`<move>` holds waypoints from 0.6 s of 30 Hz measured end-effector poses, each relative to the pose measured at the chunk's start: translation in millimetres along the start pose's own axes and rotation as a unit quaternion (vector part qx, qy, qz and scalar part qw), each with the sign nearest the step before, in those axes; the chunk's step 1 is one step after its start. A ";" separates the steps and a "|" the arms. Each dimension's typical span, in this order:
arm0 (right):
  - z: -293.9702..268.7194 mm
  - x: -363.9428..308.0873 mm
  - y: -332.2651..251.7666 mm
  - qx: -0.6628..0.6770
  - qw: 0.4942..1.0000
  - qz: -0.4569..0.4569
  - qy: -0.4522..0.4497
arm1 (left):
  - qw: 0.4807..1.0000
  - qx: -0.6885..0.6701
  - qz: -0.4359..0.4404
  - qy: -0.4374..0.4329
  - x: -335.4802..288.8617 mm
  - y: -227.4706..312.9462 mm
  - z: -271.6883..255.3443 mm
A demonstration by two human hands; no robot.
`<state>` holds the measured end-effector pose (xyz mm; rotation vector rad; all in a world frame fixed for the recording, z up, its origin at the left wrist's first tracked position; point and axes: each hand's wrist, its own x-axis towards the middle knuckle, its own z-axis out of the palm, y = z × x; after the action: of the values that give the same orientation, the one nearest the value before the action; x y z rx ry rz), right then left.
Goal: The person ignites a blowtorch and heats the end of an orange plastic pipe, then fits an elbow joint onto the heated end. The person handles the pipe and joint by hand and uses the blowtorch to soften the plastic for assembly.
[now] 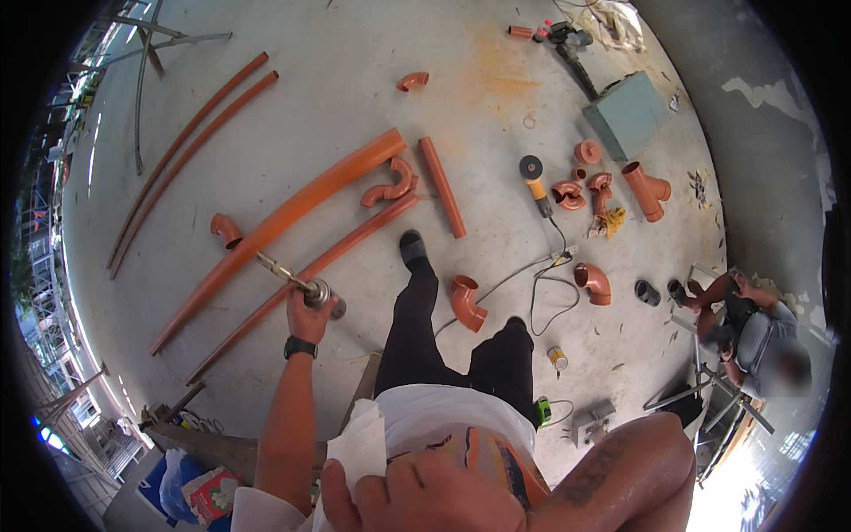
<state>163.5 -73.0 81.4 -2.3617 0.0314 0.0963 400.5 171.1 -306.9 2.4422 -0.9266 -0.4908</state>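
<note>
My left hand (pixel 308 317) is wrapped round a hand-held gas torch (pixel 282 269), whose brass nozzle points up and left over the orange pipes. Close to my chest, my right hand (pixel 425 492) has its fingers curled on a piece of white paper (pixel 359 441). Beyond the torch lie a thick orange pipe (pixel 288 211) and a thinner orange pipe (pixel 310 270), with a curved trap fitting (pixel 393 188) by their far ends. An orange elbow (pixel 225 231) rests left of the thick pipe, and a larger elbow (pixel 467 306) lies in front of my legs.
A short pipe (pixel 441 186) and two long thin pipes (pixel 191 151) lie on the concrete floor. To the right are an angle grinder (pixel 536 184) with a trailing cable, several fittings, a tin (pixel 557 358) and a teal box (pixel 626 115). Another person (pixel 753 332) sits at far right.
</note>
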 end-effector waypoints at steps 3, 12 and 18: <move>-6.4 22.0 33.8 0.026 0.993 0.102 -0.049 | 0.999 -0.040 -0.029 0.018 77.7 13.0 0.5; -22.0 43.2 165.3 -0.069 0.966 0.096 -0.232 | 0.981 -0.190 -0.010 0.048 216.0 88.9 138.1; 68.0 65.3 441.6 -0.155 0.912 0.286 -0.248 | 0.985 -0.157 0.054 -0.051 265.0 105.0 305.4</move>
<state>201.8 -339.4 -281.2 -2.4921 0.4922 1.0493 386.1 -174.1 -541.8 2.0882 -0.9400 -0.6743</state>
